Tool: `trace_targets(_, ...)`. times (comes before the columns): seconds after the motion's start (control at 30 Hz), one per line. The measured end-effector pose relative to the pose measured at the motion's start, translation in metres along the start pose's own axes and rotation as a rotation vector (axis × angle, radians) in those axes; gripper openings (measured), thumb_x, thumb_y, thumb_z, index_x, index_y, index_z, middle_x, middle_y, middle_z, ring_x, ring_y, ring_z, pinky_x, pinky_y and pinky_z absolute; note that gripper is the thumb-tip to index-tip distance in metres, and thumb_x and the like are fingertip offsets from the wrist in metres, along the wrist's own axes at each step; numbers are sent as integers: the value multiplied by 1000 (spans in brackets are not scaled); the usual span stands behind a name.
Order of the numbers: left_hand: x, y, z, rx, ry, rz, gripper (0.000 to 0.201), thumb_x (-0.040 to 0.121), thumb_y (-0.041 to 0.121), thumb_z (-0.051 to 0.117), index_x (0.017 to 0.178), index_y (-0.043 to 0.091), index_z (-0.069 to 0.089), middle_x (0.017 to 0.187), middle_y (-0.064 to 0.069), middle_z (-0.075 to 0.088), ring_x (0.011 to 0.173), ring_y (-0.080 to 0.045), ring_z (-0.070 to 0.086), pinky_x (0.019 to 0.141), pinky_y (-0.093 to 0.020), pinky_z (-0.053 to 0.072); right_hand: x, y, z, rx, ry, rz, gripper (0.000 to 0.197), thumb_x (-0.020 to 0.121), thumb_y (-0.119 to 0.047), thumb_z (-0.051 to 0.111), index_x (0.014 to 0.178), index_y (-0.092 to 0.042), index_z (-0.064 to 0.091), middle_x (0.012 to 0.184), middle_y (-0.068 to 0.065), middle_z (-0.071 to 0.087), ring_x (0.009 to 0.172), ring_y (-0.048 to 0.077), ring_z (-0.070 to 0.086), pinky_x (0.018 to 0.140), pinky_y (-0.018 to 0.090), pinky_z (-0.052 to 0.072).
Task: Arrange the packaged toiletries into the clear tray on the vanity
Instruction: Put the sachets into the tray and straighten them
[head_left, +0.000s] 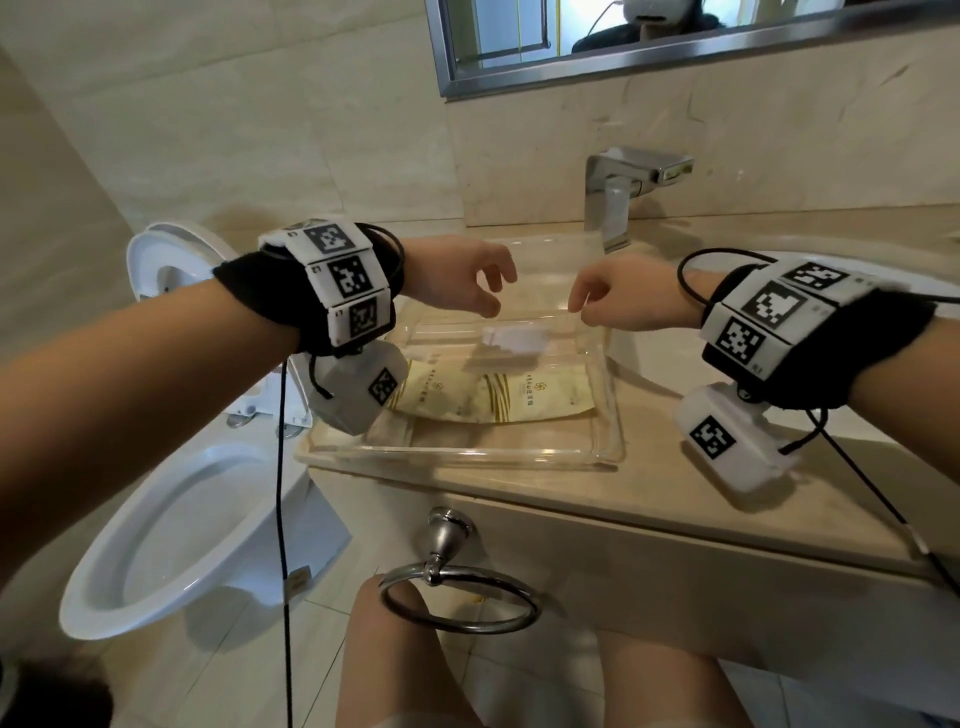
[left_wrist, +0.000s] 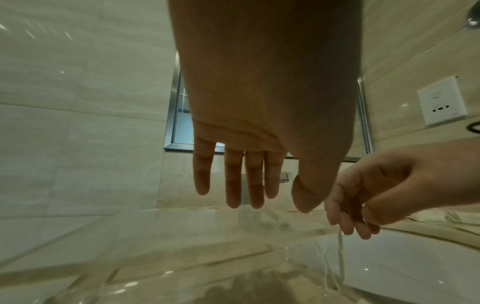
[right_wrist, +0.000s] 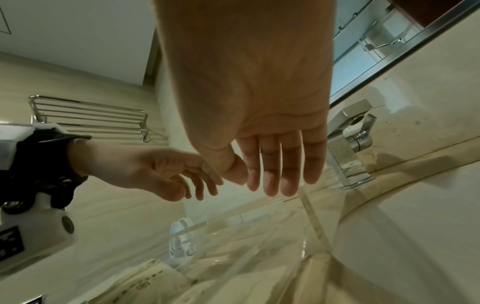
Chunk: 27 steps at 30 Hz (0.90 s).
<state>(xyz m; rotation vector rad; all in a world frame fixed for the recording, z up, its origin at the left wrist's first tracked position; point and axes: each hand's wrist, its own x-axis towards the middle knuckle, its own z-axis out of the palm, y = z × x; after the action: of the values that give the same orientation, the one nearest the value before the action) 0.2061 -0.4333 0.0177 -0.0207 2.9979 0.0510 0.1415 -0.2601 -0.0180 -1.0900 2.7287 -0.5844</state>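
While over the clear tray (head_left: 613, 415), both hands slack, empty: left hand (head_left: 462, 280), right hand (head_left: 623, 299), packets (head_left: 493, 397) below.

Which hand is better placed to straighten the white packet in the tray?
Probably the right hand: it hangs empty just above the white packet in the clear tray. The left hand is slightly farther.

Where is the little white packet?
In the head view, the white packet lies inside the clear tray, just behind the cream packets, below both hands and in front of the faucet.
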Motion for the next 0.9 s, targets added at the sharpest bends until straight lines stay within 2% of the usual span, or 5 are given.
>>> trace_targets(0.17, -2, 5, -2, 151, -85, -15, 43, 92, 25, 54, 133, 18, 45, 128, 2, 54, 95, -10, 48, 82, -23, 35, -1, 5, -1, 24, -9, -15, 23, 89, -14, 54, 108, -11, 65, 74, -12, 47, 70, 6, 47, 58, 16, 38)
trace_targets(0.43, -31, -39, 11, 373, -255, -234, 43, 94, 27, 50, 135, 17, 43, 134, -2, 51, 119, -21, 50, 96, -29, 38, 7, -53, 1, -87, -183, -136, 32, 88, -24, 58, 119, -14, 60, 107, -1, 61, 91, 14, 53, 79, 25, 45)
trace_targets(0.63, -48, -75, 24, 149, -278, -213, 45, 92, 24, 55, 135, 20, 42, 135, 2, 49, 117, -16, 48, 94, -25, 36, 23, -102, 35, -315, -372, -183, 34, 86, -40, 59, 97, -7, 60, 94, 6, 60, 82, 19, 56, 73, 29, 47)
trace_targets(0.73, -52, -81, 33, 20, -307, -177, 61, 85, 20, 64, 139, 19, 35, 138, 3, 43, 125, -15, 41, 98, -23, 31, 27, -113, 53, -380, -402, -181, 50, 85, -40, 62, 121, -7, 54, 116, 8, 58, 107, 23, 56, 86, 31, 46)
trace_targets(0.9, -53, -91, 42, -8, -346, -165, 83, 77, 20, 75, 144, 19, 26, 145, -1, 32, 133, -17, 31, 106, -24, 26, 31, -125, 71, -449, -403, -203, 55, 85, -37, 64, 128, -5, 49, 100, 3, 48, 91, 14, 45, 74, 22, 39)
